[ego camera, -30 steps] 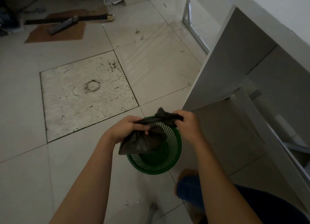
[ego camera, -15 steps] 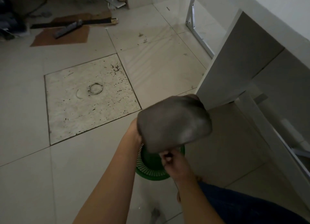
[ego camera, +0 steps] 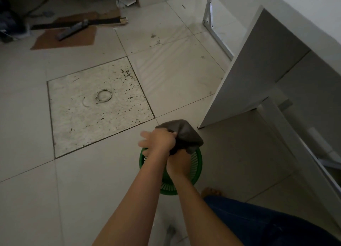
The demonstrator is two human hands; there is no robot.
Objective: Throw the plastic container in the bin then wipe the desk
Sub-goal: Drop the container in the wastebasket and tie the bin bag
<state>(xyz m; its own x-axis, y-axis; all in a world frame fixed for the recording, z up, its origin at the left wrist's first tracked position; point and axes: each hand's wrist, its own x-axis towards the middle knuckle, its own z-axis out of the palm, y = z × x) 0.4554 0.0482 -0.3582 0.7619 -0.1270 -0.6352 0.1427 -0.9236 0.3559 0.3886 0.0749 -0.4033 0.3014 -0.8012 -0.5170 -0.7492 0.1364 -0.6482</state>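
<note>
Head view, looking down at a tiled floor. Both hands meet just above the green slatted bin (ego camera: pixel 195 172), low and right of centre in the frame. The left hand (ego camera: pixel 158 141) lies uppermost, its fingers curled and clamped on a dark, bag-like bundle (ego camera: pixel 184 134) that bulges toward the upper right of the hands. The right hand (ego camera: pixel 180 163) sits directly beneath, over the bin's mouth; it appears closed on the bundle's lower edge, though its fingertips are hidden. Whether this bundle wraps the plastic container cannot be told; no container is plainly visible.

The governing relation is vertical: the bundle hangs over the far rim of the bin, so release or a downward push would likely carry it inside, provided it is centred first. Its long axis runs from lower left to upper right. The right hand is nearer the bin's opening.

The floor (ego camera: pixel 92 190) is pale glazed tile, with one speckled inset panel (ego camera: pixel 97 107) bearing a ring pull at left centre. A white desk (ego camera: pixel 258 70) fills the right side, standing close beside the bin. Cardboard (ego camera: pixel 66 37) and loose debris lie at upper left. A bare foot (ego camera: pixel 211 192) rests near the bin's base.
</note>
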